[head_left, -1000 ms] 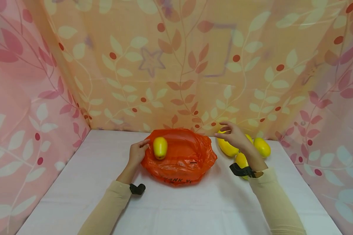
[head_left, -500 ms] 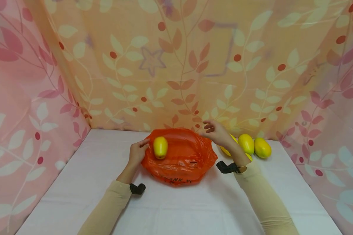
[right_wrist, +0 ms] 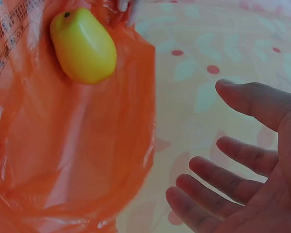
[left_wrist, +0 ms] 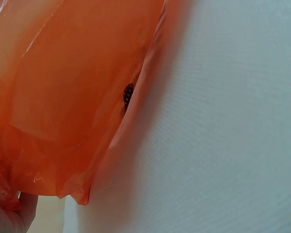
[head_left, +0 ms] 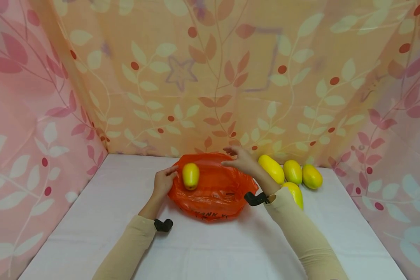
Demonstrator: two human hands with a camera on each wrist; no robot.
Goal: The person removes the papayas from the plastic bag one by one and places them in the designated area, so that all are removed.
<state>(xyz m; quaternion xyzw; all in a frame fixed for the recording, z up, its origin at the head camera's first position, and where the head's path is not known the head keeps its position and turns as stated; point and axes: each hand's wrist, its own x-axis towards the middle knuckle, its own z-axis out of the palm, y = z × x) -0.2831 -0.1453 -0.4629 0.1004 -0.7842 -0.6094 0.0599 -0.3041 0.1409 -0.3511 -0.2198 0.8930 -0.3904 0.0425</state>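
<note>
An orange-red plastic bag lies spread with its mouth open on the white table. Inside its left part rests a yellow, mango-like fruit, seen close up with a dark stem spot as the same fruit in the right wrist view. My left hand pinches the bag's left edge; thumb and gathered plastic show at the lower left of the left wrist view. Over the bag's back right side hovers my right hand, its fingers spread and nothing in them. Palm and fingers appear bare in the right wrist view.
To the right of the bag sit several yellow fruits: a long one, two rounder ones at the back, and another partly behind the right sleeve. Leaf-patterned cloth walls the table at the back and both sides.
My right hand has moved left, from over the yellow fruits to above the bag, uncovering them. The left hand, the bag and the fruit in it have stayed in place.
</note>
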